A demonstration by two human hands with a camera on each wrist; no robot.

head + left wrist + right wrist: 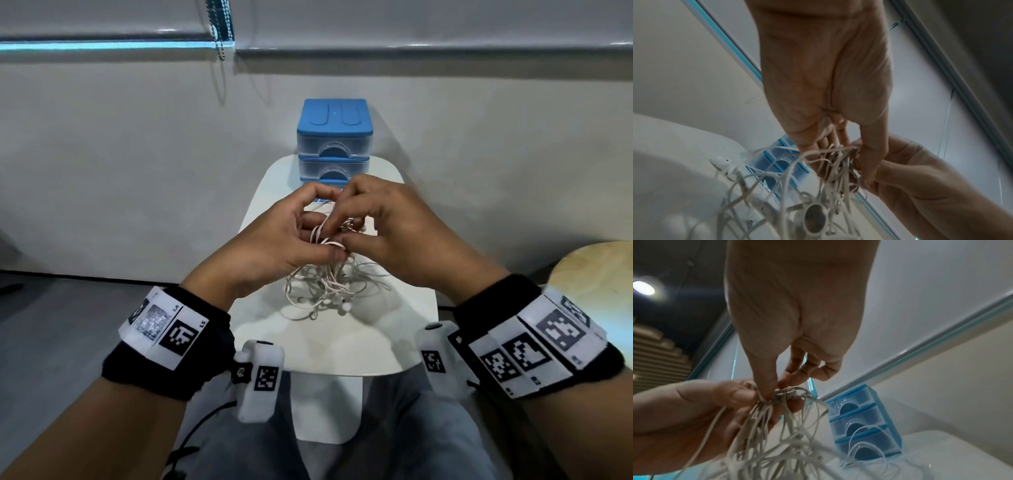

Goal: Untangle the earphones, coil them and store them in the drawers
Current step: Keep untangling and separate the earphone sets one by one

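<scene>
1. Head view shows us both hands raised over a small white table, meeting at one knot of the tangled earphones.
2. Our left hand pinches several strands between thumb and curled fingers; the thumb tip sits right at the knot.
3. Our right hand pinches the same bunch from the other side, thumb and forefinger pressed together on the cords, the remaining fingers curled above.
4. The two pinches touch each other, fingertip to fingertip, with the cords caught between them.
5. Below the grip the earphones hang in loose pale loops, and the lower loops and earbuds lie on the tabletop.
6. From the left wrist we see one earbud dangling just under the grip, its round face turned to the camera, though blurred.
7. Beyond the grip, on the far end of the table, stands the blue drawer unit; from the right wrist its three clear drawers look pushed in.
8. Off to the right of the grip, a round wooden stool sits beside the table.
</scene>
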